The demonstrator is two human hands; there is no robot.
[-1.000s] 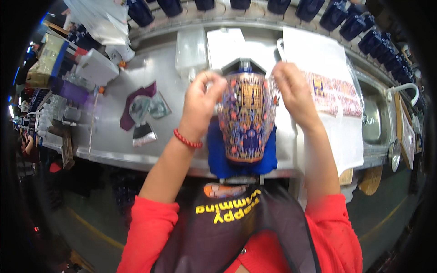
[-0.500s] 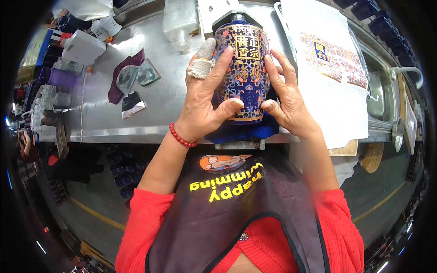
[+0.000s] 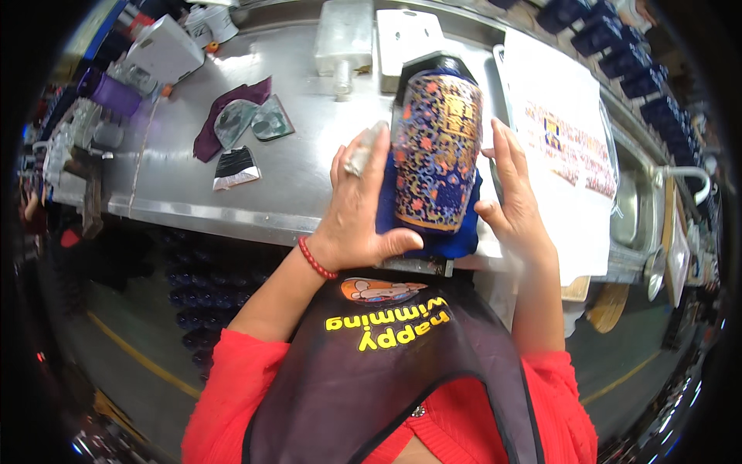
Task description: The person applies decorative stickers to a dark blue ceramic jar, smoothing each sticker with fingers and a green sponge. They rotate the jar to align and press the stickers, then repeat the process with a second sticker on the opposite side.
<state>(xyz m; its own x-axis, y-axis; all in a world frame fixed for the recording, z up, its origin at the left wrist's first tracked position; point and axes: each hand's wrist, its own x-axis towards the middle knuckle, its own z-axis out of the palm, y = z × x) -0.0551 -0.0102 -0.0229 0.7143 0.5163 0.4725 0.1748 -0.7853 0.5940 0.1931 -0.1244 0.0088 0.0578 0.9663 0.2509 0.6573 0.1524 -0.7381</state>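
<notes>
Patterned bottle [image 3: 438,155] is rested on blue cloth [image 3: 464,241] at tabletop [image 3: 309,131] edge, top toward 12 o'clock. Left hand [image 3: 352,205] is held wide at its 8 o'clock, right hand [image 3: 519,197] wide at 4; contact can't be told. Pressure best kept light, matched.

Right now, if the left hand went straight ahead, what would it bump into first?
The left hand would likely meet the white box, unless it brushes the patterned bottle; depth is unclear.
</notes>
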